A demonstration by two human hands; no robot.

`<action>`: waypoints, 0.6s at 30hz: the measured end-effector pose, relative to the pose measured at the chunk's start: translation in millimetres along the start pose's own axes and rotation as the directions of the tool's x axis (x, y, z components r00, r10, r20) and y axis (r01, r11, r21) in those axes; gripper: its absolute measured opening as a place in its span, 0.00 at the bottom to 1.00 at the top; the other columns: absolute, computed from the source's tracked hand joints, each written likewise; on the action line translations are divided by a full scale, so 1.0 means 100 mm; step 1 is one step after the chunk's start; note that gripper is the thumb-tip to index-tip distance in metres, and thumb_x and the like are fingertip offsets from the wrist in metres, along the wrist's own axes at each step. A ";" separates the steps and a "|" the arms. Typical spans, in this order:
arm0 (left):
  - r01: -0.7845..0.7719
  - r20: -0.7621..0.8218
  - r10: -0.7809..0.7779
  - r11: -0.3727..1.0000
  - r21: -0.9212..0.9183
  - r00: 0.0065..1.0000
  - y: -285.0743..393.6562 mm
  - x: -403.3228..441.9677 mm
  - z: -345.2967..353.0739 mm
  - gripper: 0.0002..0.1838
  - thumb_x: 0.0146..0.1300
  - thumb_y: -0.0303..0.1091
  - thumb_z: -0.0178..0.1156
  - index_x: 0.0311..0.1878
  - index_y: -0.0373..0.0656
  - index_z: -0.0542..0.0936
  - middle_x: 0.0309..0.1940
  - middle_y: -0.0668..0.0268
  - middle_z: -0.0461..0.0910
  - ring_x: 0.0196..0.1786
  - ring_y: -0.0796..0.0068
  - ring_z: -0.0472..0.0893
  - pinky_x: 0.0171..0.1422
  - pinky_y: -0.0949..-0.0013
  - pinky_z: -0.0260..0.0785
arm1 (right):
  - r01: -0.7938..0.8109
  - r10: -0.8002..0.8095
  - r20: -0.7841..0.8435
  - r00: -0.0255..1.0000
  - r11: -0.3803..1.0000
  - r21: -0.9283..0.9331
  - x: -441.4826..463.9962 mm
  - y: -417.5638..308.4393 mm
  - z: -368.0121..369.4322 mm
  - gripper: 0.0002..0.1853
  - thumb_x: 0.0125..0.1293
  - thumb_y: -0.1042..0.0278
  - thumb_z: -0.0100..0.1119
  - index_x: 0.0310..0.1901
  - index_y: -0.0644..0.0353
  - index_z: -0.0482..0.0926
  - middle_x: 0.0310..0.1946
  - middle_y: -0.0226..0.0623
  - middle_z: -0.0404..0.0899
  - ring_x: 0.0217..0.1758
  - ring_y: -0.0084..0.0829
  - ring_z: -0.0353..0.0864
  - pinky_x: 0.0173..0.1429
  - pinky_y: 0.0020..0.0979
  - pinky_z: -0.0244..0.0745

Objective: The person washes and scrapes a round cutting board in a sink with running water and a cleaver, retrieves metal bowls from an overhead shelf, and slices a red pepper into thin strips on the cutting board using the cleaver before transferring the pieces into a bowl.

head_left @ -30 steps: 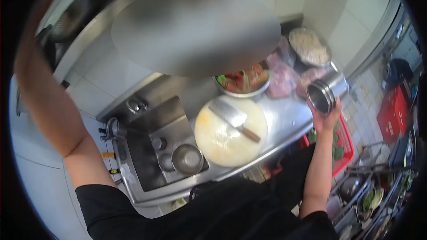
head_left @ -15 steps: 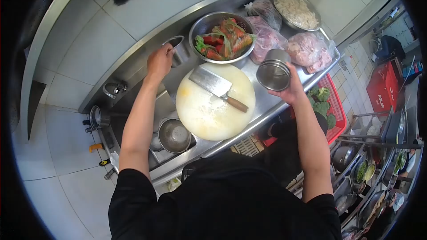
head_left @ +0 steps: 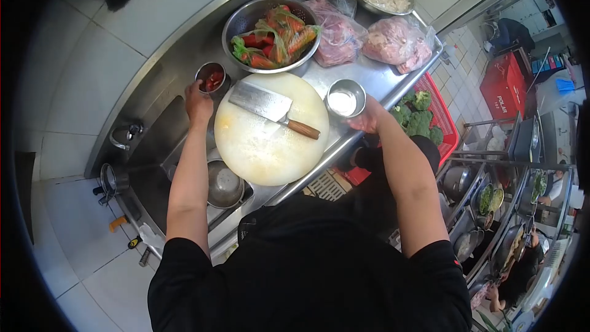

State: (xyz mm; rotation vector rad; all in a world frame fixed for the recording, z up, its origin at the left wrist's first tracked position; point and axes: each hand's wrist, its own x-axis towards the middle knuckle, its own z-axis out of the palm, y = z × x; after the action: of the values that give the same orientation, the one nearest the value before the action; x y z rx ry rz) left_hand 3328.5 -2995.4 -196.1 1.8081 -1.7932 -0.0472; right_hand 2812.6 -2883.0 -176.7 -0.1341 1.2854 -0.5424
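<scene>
Fingers of left hand (head_left: 200, 106) wrapped round metal cup (head_left: 225, 85), red bits inside, just left of round board (head_left: 264, 154). Right hand (head_left: 367, 117) gripped other metal cup (head_left: 345, 92) near board's right edge. Could not tell if cups touched counter (head_left: 381, 89). Big knife (head_left: 261, 103) lay on board. Bowl (head_left: 243, 21) of red and green food sat just behind.

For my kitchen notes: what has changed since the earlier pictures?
The left hand, raised earlier, came down and holds a small steel cup of red pieces. The right hand moved its round steel cup leftward, beside the white round cutting board. The wooden-handled steel cleaver stayed on the board.
</scene>
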 end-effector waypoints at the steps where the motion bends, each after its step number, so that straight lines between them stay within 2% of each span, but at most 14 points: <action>1: -0.067 -0.040 0.066 0.997 -0.026 0.997 -0.09 -0.02 -0.03 0.29 0.58 0.26 0.66 0.65 0.42 0.75 0.58 0.51 0.77 0.65 0.49 0.74 0.68 0.55 0.69 | 0.035 -0.039 -0.128 0.991 0.999 -0.034 0.10 0.01 -0.09 0.45 0.71 0.22 0.36 0.62 0.61 0.76 0.41 0.55 0.86 0.35 0.47 0.90 0.41 0.48 0.88; 2: -0.059 -0.032 0.058 0.998 -0.024 0.998 -0.04 -0.07 -0.13 0.29 0.58 0.26 0.66 0.65 0.42 0.75 0.58 0.51 0.77 0.65 0.49 0.74 0.68 0.55 0.69 | 0.047 -0.064 -0.368 0.927 0.997 -0.057 -0.05 -0.03 0.06 0.45 0.71 0.23 0.37 0.63 0.63 0.74 0.47 0.56 0.85 0.38 0.49 0.89 0.41 0.50 0.87; 3: -0.028 -0.058 0.024 0.997 -0.073 0.998 0.01 -0.13 -0.24 0.28 0.58 0.27 0.66 0.64 0.42 0.75 0.58 0.51 0.77 0.65 0.48 0.75 0.68 0.54 0.68 | 0.052 -0.094 -0.580 0.809 0.995 -0.088 -0.20 -0.13 0.22 0.45 0.71 0.23 0.37 0.65 0.64 0.73 0.52 0.57 0.83 0.40 0.51 0.89 0.41 0.53 0.87; 4: 0.004 -0.086 -0.014 0.993 -0.119 0.996 0.10 -0.20 -0.40 0.27 0.59 0.27 0.66 0.63 0.43 0.76 0.58 0.52 0.78 0.64 0.48 0.75 0.69 0.53 0.67 | 0.097 -0.267 -0.708 0.654 0.958 -0.271 -0.33 -0.22 0.38 0.43 0.72 0.27 0.44 0.62 0.67 0.75 0.59 0.59 0.79 0.45 0.50 0.88 0.45 0.47 0.85; 5: 0.009 -0.076 -0.018 0.994 -0.107 0.997 0.18 -0.27 -0.50 0.24 0.59 0.28 0.66 0.61 0.42 0.77 0.56 0.52 0.79 0.63 0.48 0.76 0.68 0.53 0.67 | 0.135 -0.699 -0.602 0.386 0.688 -0.713 0.06 -0.17 -0.10 0.36 0.71 0.36 0.53 0.56 0.69 0.78 0.55 0.59 0.80 0.44 0.48 0.87 0.46 0.40 0.82; 6: 0.021 -0.079 -0.029 0.995 -0.102 0.996 0.25 -0.37 -0.57 0.24 0.59 0.28 0.66 0.61 0.42 0.77 0.56 0.52 0.79 0.63 0.48 0.76 0.68 0.53 0.67 | 0.151 -0.904 -0.426 -0.021 0.418 -0.896 -0.05 -0.11 0.12 0.24 0.70 0.48 0.61 0.49 0.66 0.81 0.45 0.52 0.84 0.40 0.43 0.86 0.47 0.37 0.80; 8: 0.018 0.005 -0.017 0.974 -0.225 1.000 0.41 -0.60 -0.65 0.20 0.60 0.28 0.66 0.57 0.41 0.79 0.52 0.53 0.81 0.60 0.49 0.78 0.66 0.54 0.68 | 0.514 -0.961 -0.252 0.113 0.274 -0.813 -0.37 -0.12 0.65 0.15 0.69 0.58 0.65 0.47 0.62 0.81 0.40 0.43 0.86 0.40 0.40 0.85 0.46 0.38 0.80; 9: 0.023 0.008 -0.021 0.974 -0.224 1.000 0.48 -0.71 -0.63 0.20 0.60 0.28 0.66 0.57 0.41 0.79 0.52 0.53 0.81 0.60 0.49 0.78 0.66 0.54 0.68 | 0.538 -0.968 -0.093 0.231 0.207 -0.817 -0.36 0.01 0.84 0.13 0.68 0.60 0.65 0.47 0.60 0.82 0.40 0.41 0.86 0.41 0.38 0.85 0.47 0.38 0.80; 10: 0.007 0.041 0.006 0.951 -0.308 0.999 0.54 -0.82 -0.57 0.19 0.60 0.28 0.65 0.55 0.41 0.80 0.51 0.54 0.81 0.58 0.50 0.78 0.65 0.55 0.69 | 0.569 -0.940 0.068 0.334 0.144 -0.809 -0.36 0.16 1.04 0.12 0.68 0.62 0.65 0.47 0.58 0.82 0.40 0.40 0.86 0.41 0.37 0.85 0.48 0.38 0.80; 11: -0.009 0.070 0.039 0.920 -0.391 0.997 0.62 -0.91 -0.52 0.17 0.60 0.27 0.65 0.53 0.40 0.81 0.50 0.54 0.82 0.57 0.50 0.79 0.64 0.55 0.70 | 0.505 -0.839 0.175 0.515 0.132 -0.853 -0.46 0.29 1.31 0.15 0.66 0.58 0.68 0.49 0.58 0.83 0.41 0.42 0.85 0.42 0.40 0.86 0.50 0.39 0.80; 13: 0.022 0.113 0.031 0.896 -0.443 0.993 0.85 -1.03 -0.47 0.15 0.60 0.26 0.65 0.51 0.40 0.81 0.49 0.54 0.82 0.55 0.51 0.80 0.62 0.56 0.71 | 0.378 -0.691 0.362 0.626 -0.138 -0.916 -0.38 0.59 1.58 0.23 0.61 0.52 0.71 0.52 0.57 0.81 0.48 0.46 0.83 0.53 0.47 0.83 0.57 0.45 0.78; 14: 0.023 0.103 0.026 0.897 -0.441 0.994 0.95 -1.07 -0.45 0.15 0.60 0.26 0.65 0.51 0.40 0.81 0.49 0.54 0.82 0.55 0.51 0.80 0.62 0.56 0.71 | 0.368 -0.639 0.414 0.649 -0.212 -0.905 -0.33 0.66 1.68 0.23 0.60 0.57 0.70 0.53 0.59 0.77 0.49 0.49 0.81 0.55 0.47 0.82 0.58 0.46 0.78; 17: 0.065 0.164 0.026 0.849 -0.525 0.986 1.16 -1.22 -0.40 0.13 0.61 0.25 0.63 0.49 0.39 0.82 0.48 0.54 0.83 0.53 0.52 0.82 0.59 0.58 0.74 | 0.283 -0.653 0.388 0.650 -0.266 -0.922 -0.06 0.72 1.74 0.23 0.58 0.62 0.69 0.52 0.61 0.72 0.49 0.53 0.80 0.54 0.49 0.82 0.57 0.47 0.77; 18: 0.056 0.175 0.051 0.828 -0.558 0.983 1.22 -1.31 -0.39 0.12 0.61 0.24 0.62 0.49 0.38 0.83 0.48 0.53 0.84 0.53 0.52 0.83 0.59 0.58 0.75 | 0.376 -0.636 0.381 0.671 -0.151 -0.914 -0.12 0.65 1.73 0.22 0.58 0.64 0.67 0.51 0.61 0.71 0.47 0.54 0.80 0.52 0.50 0.82 0.55 0.47 0.77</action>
State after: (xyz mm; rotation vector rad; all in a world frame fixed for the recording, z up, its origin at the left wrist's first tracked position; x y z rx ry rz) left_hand 3222.4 -2849.9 -160.8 1.4046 -1.6612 -0.6950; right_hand 2992.1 -2855.6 -140.6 -1.9773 1.5840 -0.2223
